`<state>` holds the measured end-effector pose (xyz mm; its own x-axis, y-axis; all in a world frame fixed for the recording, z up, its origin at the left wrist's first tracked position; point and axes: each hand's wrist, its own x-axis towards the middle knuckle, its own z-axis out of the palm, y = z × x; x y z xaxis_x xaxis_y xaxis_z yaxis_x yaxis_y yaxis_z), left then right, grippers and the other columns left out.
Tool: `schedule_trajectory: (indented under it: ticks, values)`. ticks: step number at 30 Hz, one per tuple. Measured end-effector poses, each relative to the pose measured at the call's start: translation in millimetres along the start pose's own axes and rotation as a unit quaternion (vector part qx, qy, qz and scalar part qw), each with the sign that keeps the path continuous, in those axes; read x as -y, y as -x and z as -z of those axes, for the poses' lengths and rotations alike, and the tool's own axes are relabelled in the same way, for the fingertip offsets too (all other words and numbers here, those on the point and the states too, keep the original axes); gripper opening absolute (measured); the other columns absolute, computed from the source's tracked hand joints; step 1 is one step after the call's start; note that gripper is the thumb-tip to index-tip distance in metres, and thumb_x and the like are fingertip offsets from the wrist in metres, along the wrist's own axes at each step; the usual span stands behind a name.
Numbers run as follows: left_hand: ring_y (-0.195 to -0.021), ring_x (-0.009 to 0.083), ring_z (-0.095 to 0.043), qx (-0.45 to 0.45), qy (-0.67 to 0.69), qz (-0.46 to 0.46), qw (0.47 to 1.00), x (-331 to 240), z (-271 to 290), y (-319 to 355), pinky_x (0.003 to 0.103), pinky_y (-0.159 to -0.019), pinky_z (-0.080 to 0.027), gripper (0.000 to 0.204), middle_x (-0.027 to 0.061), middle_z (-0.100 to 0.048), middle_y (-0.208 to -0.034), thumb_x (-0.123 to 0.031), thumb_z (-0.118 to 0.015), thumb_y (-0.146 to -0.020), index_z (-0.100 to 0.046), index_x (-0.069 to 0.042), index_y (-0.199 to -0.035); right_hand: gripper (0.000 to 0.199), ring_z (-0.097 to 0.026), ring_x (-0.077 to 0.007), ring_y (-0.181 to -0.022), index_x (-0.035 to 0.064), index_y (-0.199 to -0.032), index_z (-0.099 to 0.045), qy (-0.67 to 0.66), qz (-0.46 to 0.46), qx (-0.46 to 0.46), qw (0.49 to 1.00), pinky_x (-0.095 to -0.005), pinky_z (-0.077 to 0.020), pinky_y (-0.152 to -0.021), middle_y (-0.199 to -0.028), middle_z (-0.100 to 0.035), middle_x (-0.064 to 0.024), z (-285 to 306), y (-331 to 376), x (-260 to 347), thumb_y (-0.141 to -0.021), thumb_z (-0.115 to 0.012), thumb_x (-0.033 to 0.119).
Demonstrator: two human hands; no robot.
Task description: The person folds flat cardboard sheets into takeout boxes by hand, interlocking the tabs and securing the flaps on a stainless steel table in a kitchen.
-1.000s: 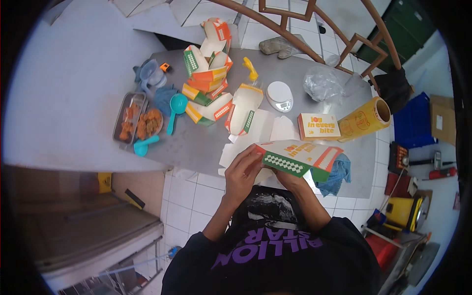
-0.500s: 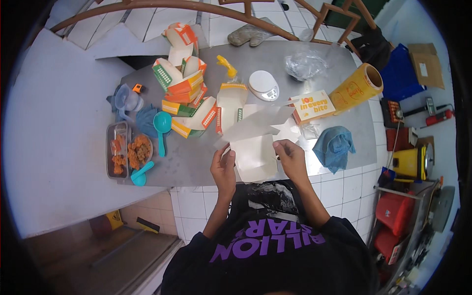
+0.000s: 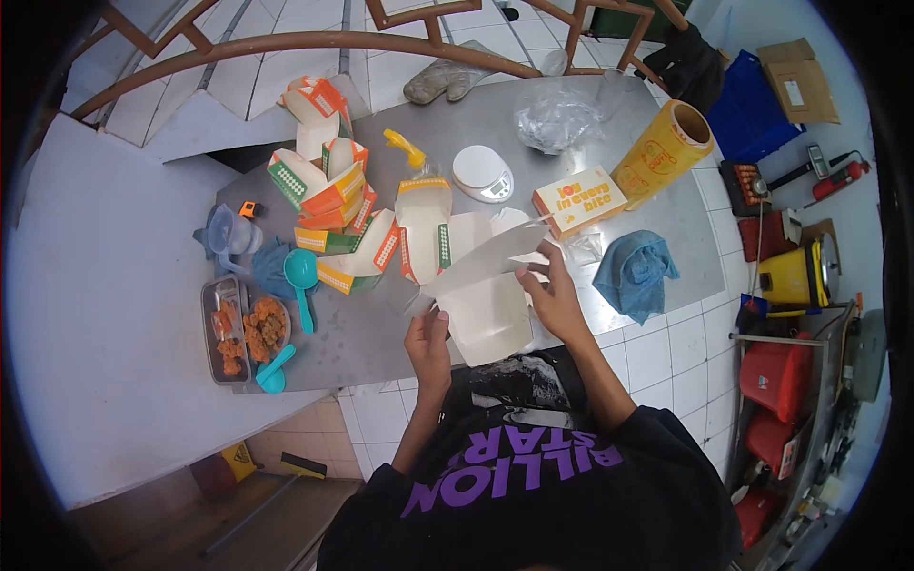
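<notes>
In front of my body a paper food carton is part folded, its white inside facing up and its upper flap tilted. My left hand grips its left edge, with the thumb on the inner side. My right hand pinches the right side near the raised flap; the fingertips behind the card are partly hidden. Beyond the left hand stands an open carton with orange and green edges. More open cartons are piled to its left. A closed orange-and-white box lies beyond my right hand.
At the left sit a tray and a bowl of fried chicken, a teal scoop and a smaller teal spoon. A white scale, crumpled plastic, a yellow film roll and a blue cloth are farther right.
The view has shifted slightly. My right hand has moved up along the carton's right side to the flap, and the flap stands at a different tilt. My left hand keeps its hold.
</notes>
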<state>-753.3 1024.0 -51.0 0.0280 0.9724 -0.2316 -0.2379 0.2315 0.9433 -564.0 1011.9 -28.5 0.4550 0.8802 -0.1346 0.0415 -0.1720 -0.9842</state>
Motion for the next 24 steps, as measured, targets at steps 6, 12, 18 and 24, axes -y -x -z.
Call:
schedule_trajectory:
  ticks: [6,12,18,24]
  values:
    - [-0.108,0.0198,-0.054,0.025,-0.084,-0.016,0.996,6.1,-4.6,-16.1,0.03,-0.091,-0.043,0.04,0.0166,-0.053,-0.119,-0.007,-0.054,-0.089,-0.043,0.007,-0.125,0.027,-0.062,-0.0131,-0.073,-0.0036,-0.099,-0.062,-0.078,-0.083,0.081,0.99,-0.0274,-0.0518,-0.066,-0.086,-0.065,-0.0091,10.3,-6.2,-8.7,-0.088,-0.06,0.02]
    - [-0.116,0.0258,-0.049,0.07,-0.128,-0.035,0.989,-0.3,-17.4,-7.1,0.032,-0.094,-0.042,0.044,0.0185,-0.047,-0.125,-0.005,-0.057,-0.087,-0.039,0.006,-0.126,0.029,-0.065,-0.0211,-0.076,-0.0055,-0.101,-0.062,0.04,-0.021,-0.014,0.999,-0.03,-0.0526,-0.067,-0.089,-0.064,-0.0162,1.2,7.4,-5.6,-0.083,-0.065,0.017]
    - [-0.116,0.0262,-0.048,0.126,-0.282,-0.144,0.94,3.0,-8.0,-6.1,0.034,-0.09,-0.046,0.051,0.0146,-0.047,-0.124,-0.001,-0.063,-0.08,-0.041,0.001,-0.126,0.025,-0.065,-0.0301,-0.08,-0.0034,-0.102,-0.061,0.12,0.062,-0.078,0.988,-0.0352,-0.052,-0.068,-0.095,-0.064,-0.0198,2.9,5.6,-7.7,-0.078,-0.058,0.002]
    - [-0.113,0.0266,-0.05,0.151,-0.237,-0.132,0.951,2.9,-16.1,0.6,0.036,-0.09,-0.048,0.052,0.0149,-0.045,-0.123,0.005,-0.065,-0.075,-0.043,0.0,-0.121,0.021,-0.065,-0.0291,-0.077,-0.0021,-0.095,-0.061,0.065,0.079,-0.104,0.989,-0.0346,-0.0503,-0.064,-0.089,-0.065,-0.0175,5.2,-1.8,-17.1,-0.075,-0.058,-0.001]
